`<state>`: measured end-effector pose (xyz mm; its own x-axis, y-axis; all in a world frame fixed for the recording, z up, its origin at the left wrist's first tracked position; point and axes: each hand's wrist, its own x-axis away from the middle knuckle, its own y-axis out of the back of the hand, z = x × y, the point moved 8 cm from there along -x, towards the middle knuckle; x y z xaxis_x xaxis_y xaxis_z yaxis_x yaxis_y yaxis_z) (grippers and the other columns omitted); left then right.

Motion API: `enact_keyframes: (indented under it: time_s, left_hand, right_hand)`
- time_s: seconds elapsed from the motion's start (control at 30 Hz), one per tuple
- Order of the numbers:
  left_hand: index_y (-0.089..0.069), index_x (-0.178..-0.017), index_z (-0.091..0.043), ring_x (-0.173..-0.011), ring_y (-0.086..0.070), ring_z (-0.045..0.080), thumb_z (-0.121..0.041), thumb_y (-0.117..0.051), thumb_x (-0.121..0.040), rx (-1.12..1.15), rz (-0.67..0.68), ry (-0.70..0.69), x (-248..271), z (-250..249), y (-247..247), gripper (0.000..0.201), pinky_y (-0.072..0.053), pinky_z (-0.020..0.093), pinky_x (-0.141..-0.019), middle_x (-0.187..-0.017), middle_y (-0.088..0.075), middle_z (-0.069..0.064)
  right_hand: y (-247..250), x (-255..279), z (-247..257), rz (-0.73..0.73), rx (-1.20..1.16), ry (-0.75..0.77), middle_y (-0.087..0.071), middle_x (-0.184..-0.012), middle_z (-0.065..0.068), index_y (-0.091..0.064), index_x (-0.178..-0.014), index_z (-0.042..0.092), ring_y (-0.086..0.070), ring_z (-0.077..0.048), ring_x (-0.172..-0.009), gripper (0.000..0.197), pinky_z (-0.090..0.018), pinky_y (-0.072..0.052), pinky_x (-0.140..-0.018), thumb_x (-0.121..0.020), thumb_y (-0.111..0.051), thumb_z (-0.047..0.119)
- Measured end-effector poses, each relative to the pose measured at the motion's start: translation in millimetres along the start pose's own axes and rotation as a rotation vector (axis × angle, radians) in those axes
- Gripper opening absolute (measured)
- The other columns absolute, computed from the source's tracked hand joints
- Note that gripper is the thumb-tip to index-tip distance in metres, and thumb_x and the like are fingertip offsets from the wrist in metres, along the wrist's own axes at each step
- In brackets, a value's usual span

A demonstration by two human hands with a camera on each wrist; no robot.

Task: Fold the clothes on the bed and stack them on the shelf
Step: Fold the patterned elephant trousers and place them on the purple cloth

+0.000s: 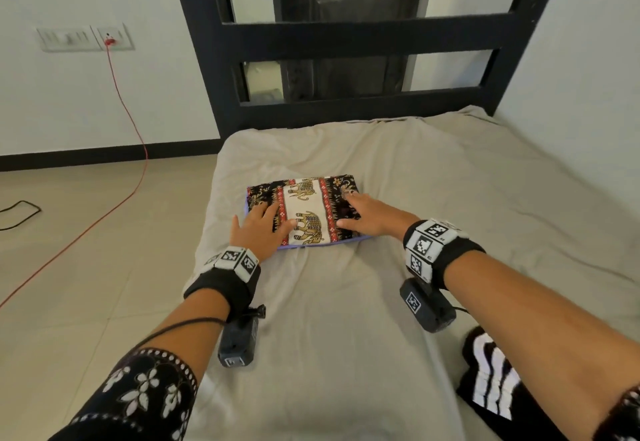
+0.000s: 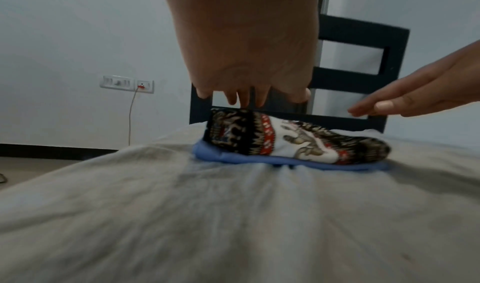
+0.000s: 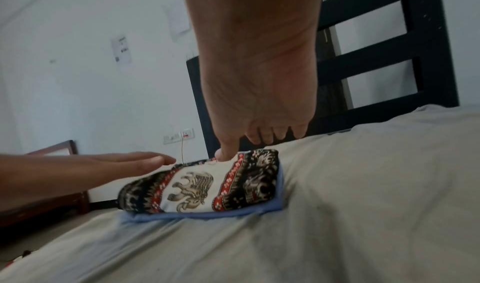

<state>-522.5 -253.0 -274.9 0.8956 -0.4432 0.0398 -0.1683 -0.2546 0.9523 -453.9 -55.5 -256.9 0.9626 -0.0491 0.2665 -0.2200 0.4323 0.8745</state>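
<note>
Nearest the person, at the foot end of the bed [image 1: 346, 319], a black-and-white striped garment [image 1: 491, 381] lies crumpled and not yet folded. Farther up the bed, toward the dark headboard [image 1: 349, 39], sits the elephant-print cloth [image 1: 308, 212], folded into a flat rectangle on top of a folded blue garment [image 2: 285, 161] whose edge shows beneath it.

The left hand [image 1: 258, 229] lies flat on the near-left part of the printed cloth with its fingers spread and straight, gripping nothing. The right hand [image 1: 367, 214] rests on the right part, also open, with its fingers stretched toward the headboard. In the right wrist view the thumb appears to press into the top fold, though motion blur makes the contact hard to confirm.

Both pieces look like thin, soft, light fabric that will sag and unfold if lifted by one edge. The printed cloth may also slide over the blue layer. A secure hold would probably be one hand slipped under each short side of the blue garment, with thumbs on top of the print, so the pair lifts as one bundle. The shelf is not visible in any view.
</note>
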Motion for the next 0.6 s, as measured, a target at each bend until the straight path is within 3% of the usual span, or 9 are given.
enact_keyframes:
  time_s: [0.07, 0.17, 0.23, 0.33, 0.4, 0.6]
  left_hand:
    - [-0.029, -0.15, -0.017, -0.145, -0.023, 0.021, -0.058, -0.033, -0.097, 0.045, -0.109, -0.049, 21, -20, 11, 0.067, -0.01, 0.053, -0.117, -0.157, -0.026, 0.004]
    - [-0.044, -0.14, -0.013, -0.14, -0.032, 0.022, -0.055, -0.038, -0.096, 0.171, -0.185, -0.147, 57, -59, 21, 0.061, -0.016, 0.054, -0.116, -0.149, -0.039, 0.005]
    - [-0.054, -0.127, -0.01, -0.127, -0.046, 0.027, -0.055, -0.042, -0.095, 0.28, -0.195, -0.227, 88, -93, 25, 0.057, -0.03, 0.051, -0.11, -0.134, -0.052, 0.009]
    - [-0.059, -0.12, -0.007, -0.118, -0.05, 0.027, -0.039, -0.054, -0.095, 0.409, -0.138, -0.27, 138, -147, 18, 0.042, -0.038, 0.041, -0.103, -0.122, -0.057, 0.011]
    - [-0.059, -0.12, -0.01, -0.117, -0.051, 0.025, -0.039, -0.057, -0.094, 0.474, -0.065, -0.288, 167, -183, 12, 0.039, -0.039, 0.041, -0.103, -0.121, -0.058, 0.008]
    - [-0.057, -0.122, -0.019, -0.119, -0.048, 0.019, -0.042, -0.062, -0.09, 0.483, 0.091, -0.439, 243, -286, -2, 0.04, -0.04, 0.04, -0.103, -0.125, -0.055, 0.002]
  right_hand:
    - [19, 34, -2, -0.053, -0.021, 0.018, -0.034, -0.153, -0.009, -0.029, -0.149, 0.013, -0.028, -0.026, -0.141, 0.063, -0.04, -0.026, -0.113, -0.097, -0.053, 0.039]
    - [44, 95, -16, -0.057, 0.035, -0.023, -0.026, -0.158, -0.009, -0.027, -0.151, 0.009, -0.024, -0.023, -0.145, 0.066, -0.034, -0.02, -0.116, -0.098, -0.05, 0.042]
    - [60, 139, -27, -0.046, 0.02, -0.057, -0.037, -0.152, -0.008, -0.038, -0.145, 0.012, -0.035, -0.023, -0.139, 0.06, -0.034, -0.028, -0.114, -0.097, -0.052, 0.044]
    - [83, 213, -42, -0.056, 0.023, -0.116, -0.052, -0.138, -0.004, -0.053, -0.132, 0.017, -0.05, -0.022, -0.124, 0.048, -0.032, -0.039, -0.103, -0.094, -0.055, 0.047]
    - [98, 260, -45, -0.063, 0.038, -0.123, -0.056, -0.132, -0.002, -0.056, -0.127, 0.019, -0.052, -0.02, -0.119, 0.044, -0.03, -0.04, -0.098, -0.094, -0.055, 0.047]
    - [135, 401, -75, -0.084, 0.063, -0.222, -0.059, -0.125, 0.001, -0.056, -0.126, 0.02, -0.054, -0.017, -0.118, 0.044, -0.035, -0.042, -0.103, -0.091, -0.06, 0.047]
